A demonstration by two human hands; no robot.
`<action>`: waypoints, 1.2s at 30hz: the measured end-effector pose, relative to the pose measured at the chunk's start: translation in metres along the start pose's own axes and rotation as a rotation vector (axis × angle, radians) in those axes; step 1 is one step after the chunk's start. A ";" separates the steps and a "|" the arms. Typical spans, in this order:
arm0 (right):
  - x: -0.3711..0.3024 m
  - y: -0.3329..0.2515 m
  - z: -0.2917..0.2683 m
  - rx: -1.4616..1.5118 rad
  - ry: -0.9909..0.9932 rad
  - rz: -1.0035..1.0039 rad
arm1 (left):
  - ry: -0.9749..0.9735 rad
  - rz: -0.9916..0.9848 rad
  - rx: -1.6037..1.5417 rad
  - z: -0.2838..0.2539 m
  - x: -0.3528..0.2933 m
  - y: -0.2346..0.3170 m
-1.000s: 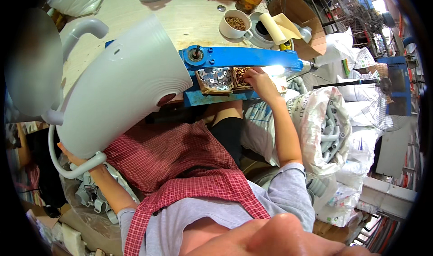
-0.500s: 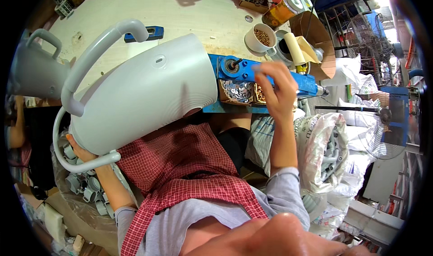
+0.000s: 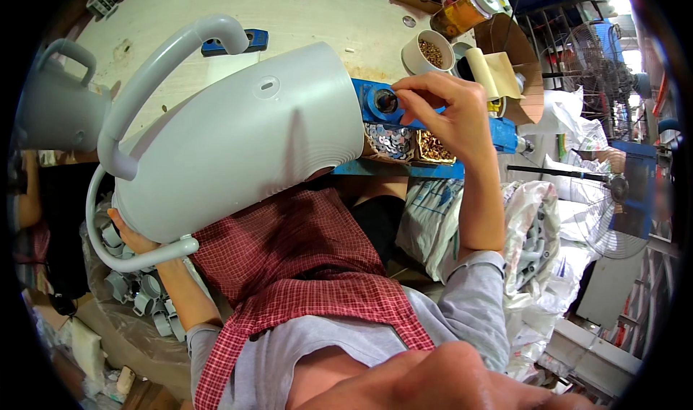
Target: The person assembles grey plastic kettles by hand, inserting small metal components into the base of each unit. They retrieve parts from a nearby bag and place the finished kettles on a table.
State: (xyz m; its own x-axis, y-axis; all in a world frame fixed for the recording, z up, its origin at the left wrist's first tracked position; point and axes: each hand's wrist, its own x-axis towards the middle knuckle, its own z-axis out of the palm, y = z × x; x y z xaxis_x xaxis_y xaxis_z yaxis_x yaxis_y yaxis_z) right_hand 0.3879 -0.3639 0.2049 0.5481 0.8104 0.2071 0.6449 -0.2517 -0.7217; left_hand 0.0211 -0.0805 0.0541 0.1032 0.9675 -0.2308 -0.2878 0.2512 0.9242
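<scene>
A large grey plastic kettle body (image 3: 238, 143) with a curved handle lies on its side over my lap. My left hand (image 3: 130, 233) grips its base end from below, mostly hidden behind it. My right hand (image 3: 444, 110) is raised next to the kettle's open mouth, fingertips pinched together over the round fitting of a blue metal fixture (image 3: 379, 101) at the table edge. Whatever small part the fingers pinch is too small to see. Small trays of silver washers (image 3: 388, 139) and brown screws (image 3: 433, 146) sit just under that hand.
A second grey kettle body (image 3: 58, 110) stands at the left on the wooden table (image 3: 317, 13). A white cup of small parts (image 3: 426, 51), a cardboard box (image 3: 516, 74) and jars are at the back right. Grey plastic pieces (image 3: 133, 287) lie low left, white sacks (image 3: 534, 244) on the right.
The kettle body has swung closer and lower in view. My right hand rose from the parts trays to the blue fixture's round fitting beside the kettle's mouth.
</scene>
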 end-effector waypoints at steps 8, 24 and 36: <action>-0.063 0.029 0.032 -0.023 0.412 -0.026 | -0.070 -0.043 -0.082 -0.002 -0.012 0.004; -0.071 0.039 0.035 -0.427 0.472 -0.374 | -0.056 0.002 -0.067 -0.001 -0.013 0.000; -0.016 0.028 0.026 -0.438 0.530 -0.570 | -0.112 0.036 -0.038 0.012 -0.002 -0.013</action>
State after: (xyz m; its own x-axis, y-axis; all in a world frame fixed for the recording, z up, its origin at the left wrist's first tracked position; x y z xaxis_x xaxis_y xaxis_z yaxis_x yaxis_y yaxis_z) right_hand 0.3840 -0.3701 0.1643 0.1860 0.5505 0.8138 0.9809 -0.1522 -0.1211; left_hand 0.0358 -0.0860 0.0460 0.1975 0.9671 -0.1602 -0.3293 0.2193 0.9184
